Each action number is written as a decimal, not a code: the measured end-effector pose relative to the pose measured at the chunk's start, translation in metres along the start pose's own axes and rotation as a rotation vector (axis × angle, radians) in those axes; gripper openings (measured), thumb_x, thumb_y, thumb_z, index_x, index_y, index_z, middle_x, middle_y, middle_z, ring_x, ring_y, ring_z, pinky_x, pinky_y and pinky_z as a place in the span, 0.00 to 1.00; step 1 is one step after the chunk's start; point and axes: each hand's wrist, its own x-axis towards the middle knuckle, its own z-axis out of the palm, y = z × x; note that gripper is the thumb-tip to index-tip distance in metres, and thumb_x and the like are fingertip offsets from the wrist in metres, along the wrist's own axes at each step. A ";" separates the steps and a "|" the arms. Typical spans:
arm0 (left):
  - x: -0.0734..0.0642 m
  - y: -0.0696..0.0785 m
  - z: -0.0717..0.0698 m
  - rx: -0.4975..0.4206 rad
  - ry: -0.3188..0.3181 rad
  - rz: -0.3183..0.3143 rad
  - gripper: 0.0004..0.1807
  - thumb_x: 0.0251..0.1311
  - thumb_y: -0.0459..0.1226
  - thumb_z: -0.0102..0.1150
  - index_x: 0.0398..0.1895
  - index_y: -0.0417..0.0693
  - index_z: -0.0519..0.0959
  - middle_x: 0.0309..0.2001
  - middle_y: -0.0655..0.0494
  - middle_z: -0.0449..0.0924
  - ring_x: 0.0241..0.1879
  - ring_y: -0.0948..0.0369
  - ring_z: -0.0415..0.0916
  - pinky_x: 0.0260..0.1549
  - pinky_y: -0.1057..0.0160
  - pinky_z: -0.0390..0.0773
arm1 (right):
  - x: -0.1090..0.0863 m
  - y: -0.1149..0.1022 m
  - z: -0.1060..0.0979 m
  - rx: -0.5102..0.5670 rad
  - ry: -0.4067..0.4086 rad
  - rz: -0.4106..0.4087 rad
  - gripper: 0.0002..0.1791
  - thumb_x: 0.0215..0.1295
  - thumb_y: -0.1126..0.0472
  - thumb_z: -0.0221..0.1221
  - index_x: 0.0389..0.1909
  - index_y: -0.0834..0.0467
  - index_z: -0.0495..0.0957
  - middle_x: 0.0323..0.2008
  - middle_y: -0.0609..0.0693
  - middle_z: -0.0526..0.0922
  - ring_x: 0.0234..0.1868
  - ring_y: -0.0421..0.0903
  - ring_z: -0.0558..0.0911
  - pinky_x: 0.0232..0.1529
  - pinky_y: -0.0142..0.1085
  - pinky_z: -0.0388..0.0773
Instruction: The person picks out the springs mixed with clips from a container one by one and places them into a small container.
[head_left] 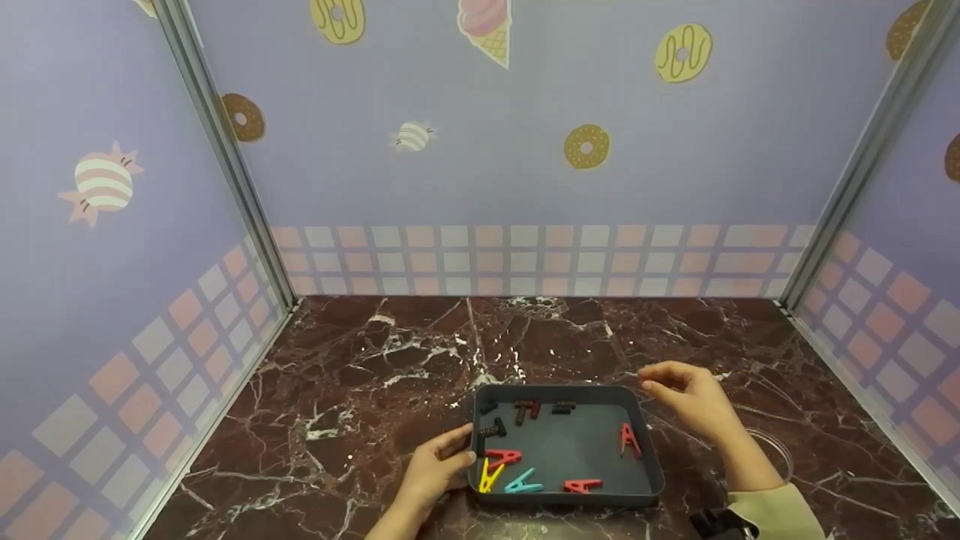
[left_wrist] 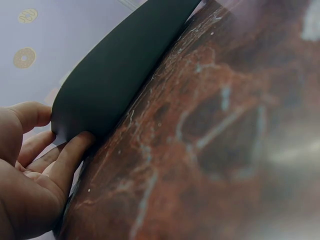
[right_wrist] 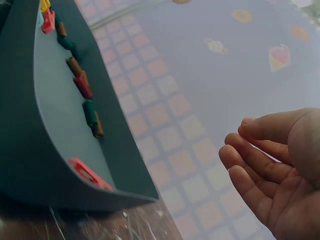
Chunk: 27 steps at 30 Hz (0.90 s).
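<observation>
On the marble tabletop (head_left: 360, 450), a shallow dark tray (head_left: 574, 442). At its left side, the left hand (head_left: 435, 469), thumb at the rim, fingers bent against the outer wall; a possible skid or swing if that hold slackens, with nothing bracing the right. Off the back right corner, the right hand (head_left: 694, 401), fingers loosely bent, tips near the thumb, nothing pinched. With a careless dip there, a likely knock to the red clip (head_left: 628, 440). Front left, a yellow clip (head_left: 490, 476) and blue clip (head_left: 523, 482), close enough to tangle. Smallest, stubby pieces (right_wrist: 90, 114) along the back, apt to scatter if jolted.
</observation>
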 end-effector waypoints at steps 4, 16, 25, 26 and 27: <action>-0.001 0.001 0.000 -0.013 -0.005 0.002 0.32 0.64 0.32 0.62 0.72 0.34 0.70 0.71 0.28 0.68 0.65 0.40 0.76 0.48 0.51 0.88 | 0.006 -0.004 0.011 0.010 -0.026 -0.017 0.12 0.70 0.61 0.65 0.49 0.62 0.86 0.44 0.60 0.90 0.38 0.39 0.87 0.37 0.28 0.82; 0.000 0.000 0.001 -0.025 -0.011 -0.011 0.32 0.66 0.32 0.61 0.73 0.34 0.69 0.71 0.29 0.69 0.63 0.40 0.78 0.46 0.52 0.89 | 0.021 -0.012 0.046 -0.004 -0.102 -0.014 0.11 0.68 0.64 0.65 0.48 0.64 0.86 0.45 0.61 0.89 0.41 0.45 0.87 0.39 0.29 0.82; -0.001 0.000 0.001 -0.043 -0.015 0.007 0.32 0.65 0.31 0.61 0.72 0.32 0.69 0.70 0.28 0.69 0.63 0.41 0.78 0.45 0.51 0.89 | 0.030 -0.010 0.073 -0.090 -0.169 -0.073 0.10 0.67 0.67 0.65 0.47 0.66 0.86 0.42 0.59 0.90 0.42 0.51 0.88 0.42 0.34 0.84; -0.001 -0.001 0.001 -0.047 -0.016 0.008 0.32 0.65 0.31 0.61 0.72 0.32 0.69 0.71 0.28 0.69 0.63 0.42 0.78 0.45 0.51 0.89 | 0.031 -0.010 0.076 -0.096 -0.175 -0.073 0.10 0.67 0.67 0.65 0.47 0.66 0.86 0.42 0.59 0.90 0.43 0.51 0.88 0.43 0.36 0.85; -0.001 -0.001 0.001 -0.049 -0.016 0.009 0.32 0.65 0.31 0.61 0.72 0.32 0.69 0.70 0.28 0.69 0.63 0.42 0.78 0.44 0.51 0.89 | 0.032 -0.010 0.078 -0.103 -0.180 -0.071 0.10 0.67 0.68 0.65 0.46 0.66 0.86 0.42 0.59 0.90 0.43 0.51 0.88 0.43 0.37 0.85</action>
